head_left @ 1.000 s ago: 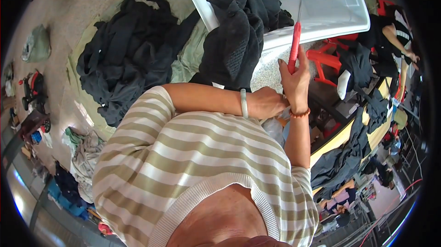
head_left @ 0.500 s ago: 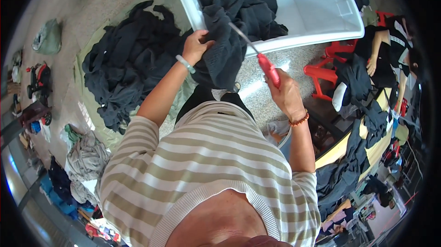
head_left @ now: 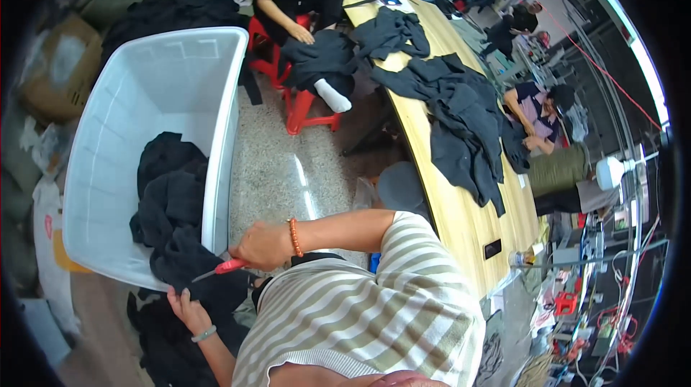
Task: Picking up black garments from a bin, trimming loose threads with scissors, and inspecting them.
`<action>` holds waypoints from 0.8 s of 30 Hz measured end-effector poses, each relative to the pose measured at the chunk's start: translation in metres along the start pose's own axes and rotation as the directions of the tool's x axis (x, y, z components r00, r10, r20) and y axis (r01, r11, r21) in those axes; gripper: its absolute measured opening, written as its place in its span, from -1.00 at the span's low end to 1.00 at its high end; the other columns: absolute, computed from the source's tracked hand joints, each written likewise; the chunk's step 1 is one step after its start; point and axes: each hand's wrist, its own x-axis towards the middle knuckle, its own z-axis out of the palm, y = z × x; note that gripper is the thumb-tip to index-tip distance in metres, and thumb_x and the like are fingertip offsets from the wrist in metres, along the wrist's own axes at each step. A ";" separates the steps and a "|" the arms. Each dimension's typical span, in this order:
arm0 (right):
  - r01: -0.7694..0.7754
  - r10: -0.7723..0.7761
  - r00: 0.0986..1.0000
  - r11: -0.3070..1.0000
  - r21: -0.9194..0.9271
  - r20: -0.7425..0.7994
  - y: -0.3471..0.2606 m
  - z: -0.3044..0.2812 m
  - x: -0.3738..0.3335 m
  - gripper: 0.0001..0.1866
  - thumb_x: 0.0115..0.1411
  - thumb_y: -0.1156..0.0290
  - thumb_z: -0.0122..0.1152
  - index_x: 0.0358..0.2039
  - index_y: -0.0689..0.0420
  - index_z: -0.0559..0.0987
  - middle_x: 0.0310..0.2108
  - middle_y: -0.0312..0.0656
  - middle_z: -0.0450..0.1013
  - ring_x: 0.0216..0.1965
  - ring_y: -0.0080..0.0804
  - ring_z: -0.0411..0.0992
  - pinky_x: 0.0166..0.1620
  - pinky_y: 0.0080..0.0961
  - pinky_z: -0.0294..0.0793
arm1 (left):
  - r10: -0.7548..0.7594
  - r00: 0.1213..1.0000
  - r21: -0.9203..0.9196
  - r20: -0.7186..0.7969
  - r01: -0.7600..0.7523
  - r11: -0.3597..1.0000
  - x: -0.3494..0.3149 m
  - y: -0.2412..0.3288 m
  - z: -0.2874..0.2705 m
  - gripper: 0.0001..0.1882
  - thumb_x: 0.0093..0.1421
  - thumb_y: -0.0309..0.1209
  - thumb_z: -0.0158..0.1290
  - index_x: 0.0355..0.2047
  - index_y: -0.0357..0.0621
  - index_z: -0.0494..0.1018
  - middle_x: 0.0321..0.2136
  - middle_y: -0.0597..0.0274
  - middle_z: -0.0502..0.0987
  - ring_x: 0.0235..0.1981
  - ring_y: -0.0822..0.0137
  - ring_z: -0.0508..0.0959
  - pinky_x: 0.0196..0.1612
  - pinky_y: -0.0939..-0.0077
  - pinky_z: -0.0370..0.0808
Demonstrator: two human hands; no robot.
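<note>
Head view: your right hand (head_left: 265, 245) has fingers wrapped around red-handled scissors (head_left: 219, 268). Your left hand (head_left: 186, 309) pinches the black garment (head_left: 188, 266) draped over the white bin (head_left: 216, 193) rim, beside the long counter (head_left: 461, 221).

Even daylight, strong fisheye edge warp

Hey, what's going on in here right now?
A person in a striped top is working on a black garment that hangs over the rim of a white plastic tub. The right hand holds a red-handled tool against the cloth while the left hand grips it from below. Other people sit at a long wooden table covered with dark clothes.
</note>
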 end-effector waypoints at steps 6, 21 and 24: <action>-0.070 0.072 0.996 0.997 0.033 -0.059 0.002 0.005 0.000 -0.69 0.17 0.24 0.08 -0.24 0.23 0.44 -0.52 0.01 0.50 -0.39 0.03 0.52 -0.34 -0.13 0.47 | -0.010 0.985 0.156 0.172 -0.017 0.988 -0.013 0.001 0.026 -0.50 0.04 -0.70 -0.12 0.05 -0.24 0.21 0.00 0.14 0.33 -0.08 0.36 0.38 0.02 0.55 0.32; -0.093 0.118 0.986 0.976 0.198 -0.116 0.022 0.036 0.018 -0.53 0.08 -0.01 0.21 -0.56 0.22 0.57 -0.58 0.03 0.50 -0.45 0.02 0.51 -0.35 -0.20 0.49 | -0.141 0.986 -0.103 0.089 0.150 0.983 -0.052 0.013 0.061 -0.54 0.18 -0.60 -0.04 0.11 -0.29 0.21 -0.09 0.18 0.41 -0.11 0.38 0.41 0.00 0.50 0.35; -0.178 0.274 0.944 0.894 0.411 -0.185 0.013 0.045 0.030 -0.43 0.06 -0.10 0.21 -0.67 0.25 0.55 -0.65 0.08 0.46 -0.52 0.04 0.49 -0.42 -0.19 0.47 | 0.002 0.963 0.128 0.269 -0.037 0.991 -0.070 0.021 0.101 -0.66 0.20 -0.62 -0.04 0.00 -0.27 0.28 -0.13 0.26 0.40 -0.10 0.42 0.39 0.02 0.53 0.32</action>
